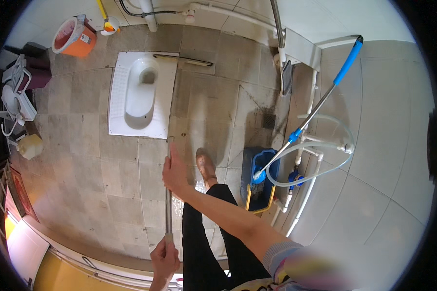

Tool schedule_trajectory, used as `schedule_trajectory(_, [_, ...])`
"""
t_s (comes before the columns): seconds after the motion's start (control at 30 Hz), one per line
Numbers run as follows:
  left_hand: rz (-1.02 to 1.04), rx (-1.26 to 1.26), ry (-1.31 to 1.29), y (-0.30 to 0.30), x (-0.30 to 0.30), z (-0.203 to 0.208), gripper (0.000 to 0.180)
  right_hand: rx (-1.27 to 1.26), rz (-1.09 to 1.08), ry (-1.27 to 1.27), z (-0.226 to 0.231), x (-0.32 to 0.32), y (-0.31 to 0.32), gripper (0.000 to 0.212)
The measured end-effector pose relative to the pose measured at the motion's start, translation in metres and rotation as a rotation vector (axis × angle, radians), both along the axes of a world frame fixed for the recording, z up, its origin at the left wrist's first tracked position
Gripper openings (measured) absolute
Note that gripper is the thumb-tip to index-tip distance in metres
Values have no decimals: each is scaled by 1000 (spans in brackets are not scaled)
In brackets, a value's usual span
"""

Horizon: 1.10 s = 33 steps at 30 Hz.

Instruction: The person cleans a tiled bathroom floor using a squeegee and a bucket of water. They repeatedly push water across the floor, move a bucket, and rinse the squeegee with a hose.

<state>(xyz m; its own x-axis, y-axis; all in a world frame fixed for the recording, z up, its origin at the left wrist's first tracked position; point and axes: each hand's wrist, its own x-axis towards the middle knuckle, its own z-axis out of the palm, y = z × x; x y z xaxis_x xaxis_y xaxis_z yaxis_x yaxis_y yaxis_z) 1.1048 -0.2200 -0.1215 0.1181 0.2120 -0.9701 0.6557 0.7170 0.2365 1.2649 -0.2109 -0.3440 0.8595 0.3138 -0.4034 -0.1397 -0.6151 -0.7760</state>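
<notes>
A long-handled floor squeegee runs away from me over the tiles. My left hand is closed around the near end of its pole, low in the view. Farther up the pole, my right hand grips it with the arm reaching across my legs. The squeegee's thin dark blade lies at the far right corner of a white squat toilet, partly over its rim. The upper stretch of the pole runs close along the toilet's right edge and is hard to make out.
On the right, a blue bucket holds a mop with a blue-and-silver handle; a clear hose loops beside white pipes. An orange bin stands far left, with a yellowish jug nearer. My foot is right of the pole.
</notes>
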Motion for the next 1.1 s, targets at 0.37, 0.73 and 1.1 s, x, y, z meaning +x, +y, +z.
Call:
schedule_trajectory(0.37, [-889,378,-470,44,135,-64,33,-350,-10,-208,-70,167,-106,40])
schedule_trajectory(0.73, [-1015,618,-80,248,76,74,44,-302,665,63,-9,51,168,58])
schedule_trajectory(1.1, [-977,746,65,285,6,155,38,572,-317,1030,160,28,179,63])
